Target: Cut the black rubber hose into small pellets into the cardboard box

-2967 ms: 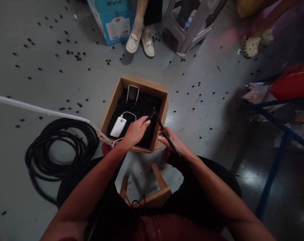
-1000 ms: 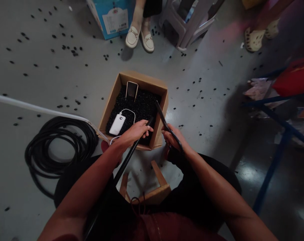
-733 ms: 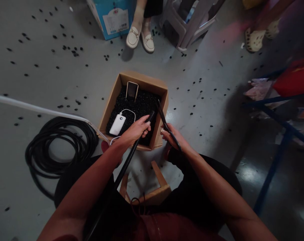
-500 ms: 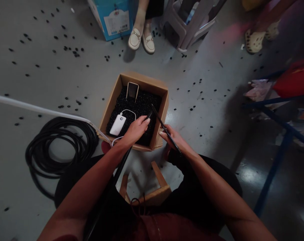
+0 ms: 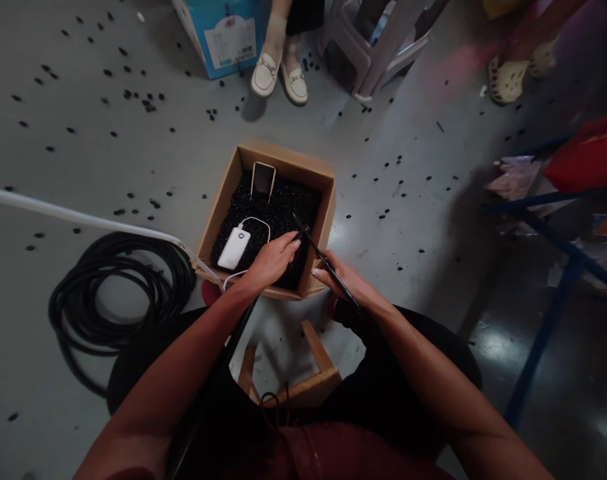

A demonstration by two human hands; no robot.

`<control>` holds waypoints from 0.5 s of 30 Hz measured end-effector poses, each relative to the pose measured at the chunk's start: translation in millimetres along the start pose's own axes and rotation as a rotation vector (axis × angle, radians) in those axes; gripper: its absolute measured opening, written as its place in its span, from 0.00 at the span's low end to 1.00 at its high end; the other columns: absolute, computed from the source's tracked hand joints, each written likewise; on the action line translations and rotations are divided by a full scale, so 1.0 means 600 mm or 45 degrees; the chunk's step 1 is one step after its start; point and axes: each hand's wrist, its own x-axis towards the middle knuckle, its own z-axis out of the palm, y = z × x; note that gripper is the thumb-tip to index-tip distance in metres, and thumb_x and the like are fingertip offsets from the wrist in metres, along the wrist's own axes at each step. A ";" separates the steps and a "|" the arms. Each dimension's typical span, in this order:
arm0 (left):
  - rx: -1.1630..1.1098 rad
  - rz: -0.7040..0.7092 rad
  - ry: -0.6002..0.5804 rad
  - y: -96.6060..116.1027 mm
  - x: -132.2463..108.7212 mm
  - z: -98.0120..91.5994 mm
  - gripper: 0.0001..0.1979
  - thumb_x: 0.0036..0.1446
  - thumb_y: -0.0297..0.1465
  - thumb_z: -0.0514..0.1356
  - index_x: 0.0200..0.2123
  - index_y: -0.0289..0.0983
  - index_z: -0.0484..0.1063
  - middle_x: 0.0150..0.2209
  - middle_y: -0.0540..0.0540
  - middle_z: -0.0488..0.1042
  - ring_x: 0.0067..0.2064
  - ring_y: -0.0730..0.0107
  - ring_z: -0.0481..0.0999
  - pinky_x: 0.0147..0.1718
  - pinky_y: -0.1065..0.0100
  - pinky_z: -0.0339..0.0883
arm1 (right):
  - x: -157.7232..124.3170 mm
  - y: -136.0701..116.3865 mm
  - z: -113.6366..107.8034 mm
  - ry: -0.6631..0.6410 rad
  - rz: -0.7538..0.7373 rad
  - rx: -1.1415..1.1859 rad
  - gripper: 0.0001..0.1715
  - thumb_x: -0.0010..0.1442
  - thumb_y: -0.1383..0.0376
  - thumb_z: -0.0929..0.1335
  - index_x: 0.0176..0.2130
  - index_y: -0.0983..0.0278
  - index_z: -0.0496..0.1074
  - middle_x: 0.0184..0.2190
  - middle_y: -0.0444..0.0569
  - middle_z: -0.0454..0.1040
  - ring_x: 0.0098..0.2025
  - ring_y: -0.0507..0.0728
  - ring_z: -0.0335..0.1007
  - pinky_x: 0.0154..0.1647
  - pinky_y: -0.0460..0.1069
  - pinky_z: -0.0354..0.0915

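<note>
My left hand (image 5: 274, 259) is closed around a long black ribbed tube or strip (image 5: 242, 327), which runs back under my forearm toward my lap. Its end sticks out past my fingertips over the cardboard box (image 5: 328, 223). My right hand (image 5: 339, 275) grips a thin dark rod-like tool (image 5: 347, 293), its exact kind unclear. The tool's far part crosses close to the strip's end; whether they touch I cannot tell. Small black pieces (image 5: 283, 200) fill the box. On them lie a white power bank (image 5: 234, 248) with a cable and a phone (image 5: 263, 181).
A coiled black hose (image 5: 66, 300) lies on the floor at left, below a white strip (image 5: 83, 217). A wooden stool (image 5: 313, 390) stands beneath me. Ahead are a blue carton (image 5: 231, 40), another person's shoes (image 5: 265, 73) and a grey plastic stool (image 5: 363, 63). A blue metal frame (image 5: 543, 333) stands right.
The tool in my right hand has swung left and down, its far part now across the strip's end. My left hand has shifted only slightly.
</note>
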 end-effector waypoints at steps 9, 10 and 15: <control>-0.049 0.011 -0.101 -0.001 0.000 -0.007 0.22 0.62 0.38 0.49 0.53 0.33 0.70 0.25 0.52 0.64 0.27 0.74 0.62 0.26 0.72 0.56 | -0.002 -0.009 -0.010 -0.105 -0.032 0.052 0.29 0.57 0.46 0.66 0.48 0.64 0.64 0.39 0.52 0.71 0.39 0.58 0.67 0.41 0.54 0.64; -0.062 0.005 -0.103 -0.002 0.000 -0.007 0.22 0.61 0.38 0.50 0.52 0.33 0.71 0.25 0.52 0.64 0.27 0.74 0.62 0.26 0.72 0.56 | -0.003 -0.010 -0.012 -0.112 -0.037 0.057 0.29 0.57 0.45 0.66 0.48 0.64 0.64 0.39 0.52 0.71 0.39 0.58 0.67 0.41 0.54 0.64; -0.152 -0.028 -0.117 -0.002 -0.001 -0.008 0.22 0.61 0.40 0.51 0.52 0.34 0.71 0.24 0.52 0.63 0.25 0.75 0.60 0.25 0.73 0.55 | -0.004 -0.003 -0.016 -0.159 -0.063 0.115 0.31 0.58 0.45 0.66 0.51 0.63 0.63 0.42 0.53 0.71 0.42 0.59 0.67 0.43 0.54 0.65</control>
